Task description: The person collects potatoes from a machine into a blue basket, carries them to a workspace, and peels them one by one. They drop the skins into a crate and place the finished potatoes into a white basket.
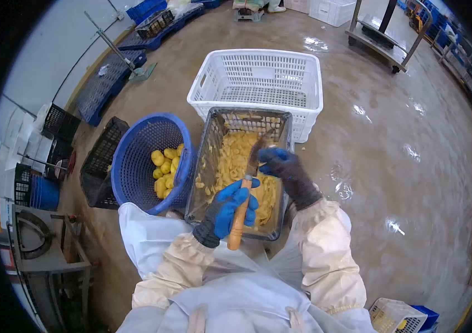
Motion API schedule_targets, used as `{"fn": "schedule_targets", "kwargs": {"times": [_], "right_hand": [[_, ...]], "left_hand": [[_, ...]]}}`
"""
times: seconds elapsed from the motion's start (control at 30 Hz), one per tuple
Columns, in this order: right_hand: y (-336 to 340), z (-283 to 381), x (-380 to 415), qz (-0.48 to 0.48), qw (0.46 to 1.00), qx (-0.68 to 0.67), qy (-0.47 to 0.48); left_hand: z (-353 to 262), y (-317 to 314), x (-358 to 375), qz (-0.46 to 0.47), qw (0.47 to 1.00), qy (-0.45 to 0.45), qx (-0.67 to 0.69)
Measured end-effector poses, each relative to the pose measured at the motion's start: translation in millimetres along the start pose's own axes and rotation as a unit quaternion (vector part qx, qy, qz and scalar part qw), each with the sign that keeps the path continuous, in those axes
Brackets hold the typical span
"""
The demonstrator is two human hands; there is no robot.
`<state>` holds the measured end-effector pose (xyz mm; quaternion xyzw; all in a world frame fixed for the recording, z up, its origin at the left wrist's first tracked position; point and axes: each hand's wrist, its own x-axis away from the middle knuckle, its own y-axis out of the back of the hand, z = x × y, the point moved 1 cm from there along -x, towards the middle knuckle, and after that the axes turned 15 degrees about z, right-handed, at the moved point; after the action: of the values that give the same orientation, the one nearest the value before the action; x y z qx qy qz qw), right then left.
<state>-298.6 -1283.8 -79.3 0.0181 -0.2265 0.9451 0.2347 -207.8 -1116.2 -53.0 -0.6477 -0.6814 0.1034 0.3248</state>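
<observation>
Gripping the wooden-handled knife over a black crate of yellow slices, the left hand wraps its handle; the right hand curls near the blade, its hold unclear. The knife should feel light and stiff, slippery if wet: grasp the handle. Beside stands a blue basket.

The person wears gloves with blue fingers and dark, ribbed-looking cuffs, wrinkled cream sleeves gathered at the wrists, and a whitish, slightly sheer apron with beige straps.
</observation>
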Motion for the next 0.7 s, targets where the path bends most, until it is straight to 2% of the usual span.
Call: {"fn": "schedule_targets", "kwargs": {"times": [0.03, 0.07, 0.1, 0.17, 0.27, 0.4, 0.6, 0.7], "right_hand": [[-6.4, -6.1, -2.7, 0.056, 0.997, 0.032, -0.033], [-11.4, -7.1, -2.7, 0.101, 0.993, -0.022, -0.050], [-13.8, -6.3, -2.8, 0.101, 0.993, -0.023, -0.050], [-18.2, -3.4, -1.1, 0.062, 0.994, -0.088, -0.009], [-16.4, -9.6, -2.7, 0.038, 0.994, -0.103, -0.002], [-16.5, -6.1, 0.7, 0.033, 0.995, -0.097, 0.016], [-12.6, -10.0, -4.6, -0.005, 0.996, -0.093, -0.012], [-2.5, -6.8, -3.5, -0.028, 0.994, -0.101, 0.035]], "left_hand": [[0.9, -1.3, -1.9, 0.003, 1.000, 0.000, -0.003], [1.6, -3.3, -3.2, 0.003, 1.000, 0.000, -0.004], [2.3, -5.7, -4.1, -0.001, 1.000, -0.001, -0.008], [2.2, -7.4, -3.7, -0.006, 1.000, -0.001, -0.010], [0.7, -9.2, -4.3, -0.009, 1.000, 0.005, -0.027], [2.0, -7.2, -5.1, -0.009, 0.999, 0.001, -0.052], [0.8, -9.6, -5.8, -0.019, 0.999, 0.004, -0.048], [2.5, -12.1, -5.0, -0.012, 0.999, 0.009, -0.045]]}}
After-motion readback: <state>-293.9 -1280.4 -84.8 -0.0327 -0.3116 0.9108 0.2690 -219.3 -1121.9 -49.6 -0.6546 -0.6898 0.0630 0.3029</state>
